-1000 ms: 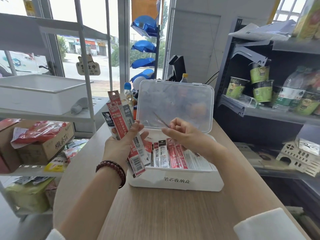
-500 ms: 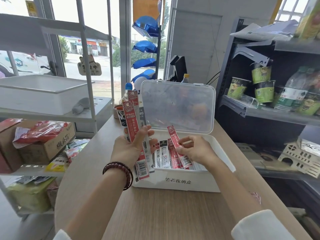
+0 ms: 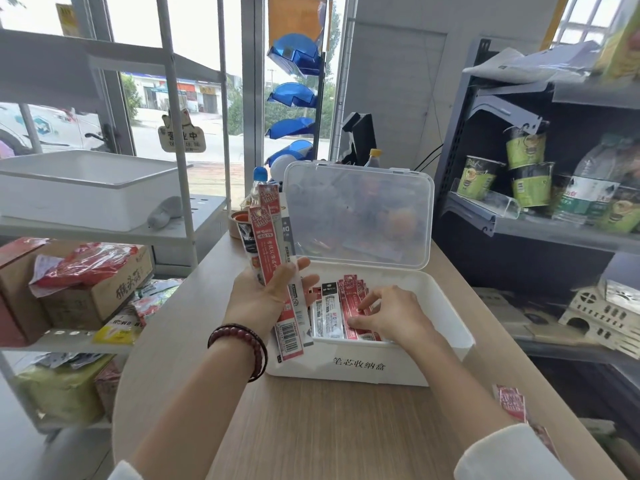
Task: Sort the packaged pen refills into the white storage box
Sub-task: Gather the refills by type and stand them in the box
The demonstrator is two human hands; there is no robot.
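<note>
A white storage box [image 3: 349, 368] with black lettering on its front stands on the wooden counter, its clear lid [image 3: 358, 213] propped open. Several red and grey refill packs [image 3: 332, 311] lie side by side in its left half. My left hand [image 3: 263, 299] grips a bundle of refill packs [image 3: 273, 244], mostly red, upright beside the box's left wall. My right hand [image 3: 391, 315] is inside the box, its fingers spread on the red packs there; thumb and fingertips press one down.
The wooden counter [image 3: 311, 431] has a rounded left edge. A loose red pack [image 3: 510, 403] lies at the counter's right edge. White shelves with a tray [image 3: 86, 188] and cartons stand to the left, dark shelves with cups [image 3: 526, 168] to the right. A bottle and a small can stand behind the bundle.
My right hand carried a red pack from above the box down into it and now rests on the packs inside. My left hand moved the bundle right, closer to the box.
</note>
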